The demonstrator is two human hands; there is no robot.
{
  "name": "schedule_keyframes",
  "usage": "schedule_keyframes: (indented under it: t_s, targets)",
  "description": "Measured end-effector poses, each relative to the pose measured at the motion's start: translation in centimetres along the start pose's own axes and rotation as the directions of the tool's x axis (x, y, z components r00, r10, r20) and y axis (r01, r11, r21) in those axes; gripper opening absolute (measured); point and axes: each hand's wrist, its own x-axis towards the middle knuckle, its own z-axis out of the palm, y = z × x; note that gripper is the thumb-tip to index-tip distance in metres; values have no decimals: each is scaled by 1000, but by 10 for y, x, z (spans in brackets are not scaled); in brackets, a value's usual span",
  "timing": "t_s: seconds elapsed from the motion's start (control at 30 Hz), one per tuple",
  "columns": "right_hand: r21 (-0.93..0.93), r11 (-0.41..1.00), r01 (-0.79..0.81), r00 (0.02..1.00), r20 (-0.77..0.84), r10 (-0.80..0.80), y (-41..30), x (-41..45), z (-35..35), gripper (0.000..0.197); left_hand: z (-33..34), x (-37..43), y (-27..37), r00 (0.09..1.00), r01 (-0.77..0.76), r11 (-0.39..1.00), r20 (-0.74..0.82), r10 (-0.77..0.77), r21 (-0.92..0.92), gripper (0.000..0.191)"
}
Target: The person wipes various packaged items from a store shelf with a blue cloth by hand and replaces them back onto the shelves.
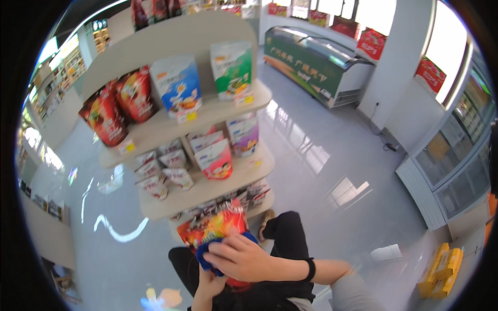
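A red and orange snack pouch (218, 225) is held over my lap, just in front of the shelf unit's lower shelves. My left hand (210, 282) grips the pouch from below, at its lower left side. Across the pouch's front, my right hand (241, 258) presses a dark blue cloth (204, 252), its fingers bent over the fabric. The hand looks slightly blurred. A black band circles my right wrist. The pouch's lower part is partly hidden by the hands and the cloth.
The curved shelf unit (155, 134) bears red pouches (134, 95), a blue pouch (177, 85), a green pouch (232, 72) and smaller bags. A chest freezer (307, 66) stands beyond it. Yellow boxes (439, 272) lie at the lower right, near a glass-door cabinet (455, 163).
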Motion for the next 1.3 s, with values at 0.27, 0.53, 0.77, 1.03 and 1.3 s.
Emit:
schedule_keyframes:
  t_s: [0.27, 0.53, 0.77, 1.03, 1.3]
  targets:
    - [-48, 987, -151, 973, -184, 140, 34, 10, 9, 32, 11, 10, 7, 972, 42, 994, -225, -64, -102, 75]
    - [269, 942, -200, 925, -264, 272, 20, -48, 39, 21, 31, 52, 6, 943, 111, 994, -314, -108, -9, 73]
    - [816, 466, -343, 793, -14, 609, 15, -53, 55, 44, 34, 64, 5, 949, 133, 991, -288, -130, -11, 72]
    - [326, 936, -130, 922, -308, 235, -19, -47, 58, 44, 34, 67, 5, 949, 136, 991, -287, -134, -12, 71]
    - [319, 944, -81, 879, -424, 218, 3, 35, 20, 26, 38, 62, 7, 947, 149, 988, -283, -152, -33, 69]
